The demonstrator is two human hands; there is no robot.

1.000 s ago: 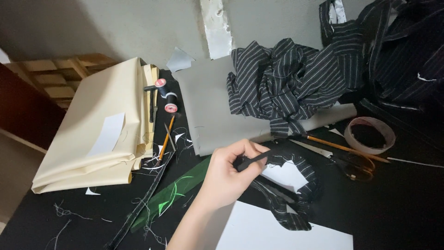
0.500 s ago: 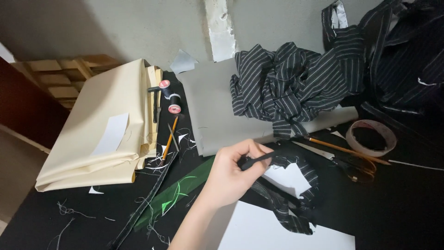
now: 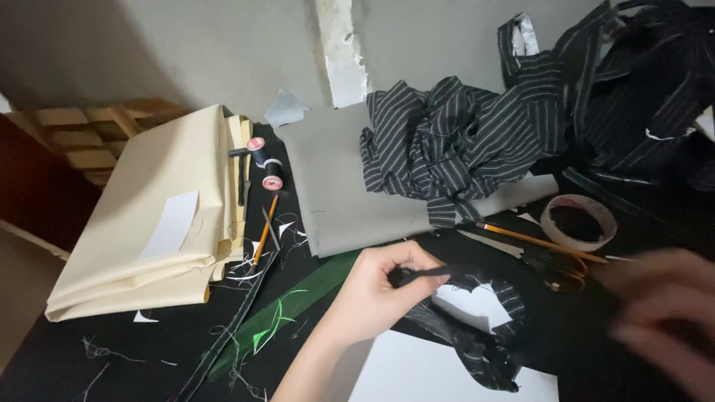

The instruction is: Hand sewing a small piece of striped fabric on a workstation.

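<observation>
My left hand [image 3: 376,289] is low in the middle of the head view. Its thumb and fingers pinch the edge of a small black pinstriped fabric piece [image 3: 477,350], which curls around a white patch [image 3: 477,307] on the black table. My right hand [image 3: 659,316] is at the right edge, badly blurred by motion. Its fingers look spread and nothing shows in them. It hovers just right of the orange-handled scissors [image 3: 557,266].
A crumpled pile of striped cloth [image 3: 454,141] lies on a folded grey fabric [image 3: 339,193]. Folded cream fabric [image 3: 160,216] sits at the left, with two thread spools [image 3: 269,176] and a pencil [image 3: 263,232] beside it. Also here: tape roll [image 3: 578,222], green strip [image 3: 290,309], white sheet [image 3: 439,372].
My right hand has come into view from the right, moving fast near the scissors. My left hand keeps its pinch on the striped piece in about the same spot.
</observation>
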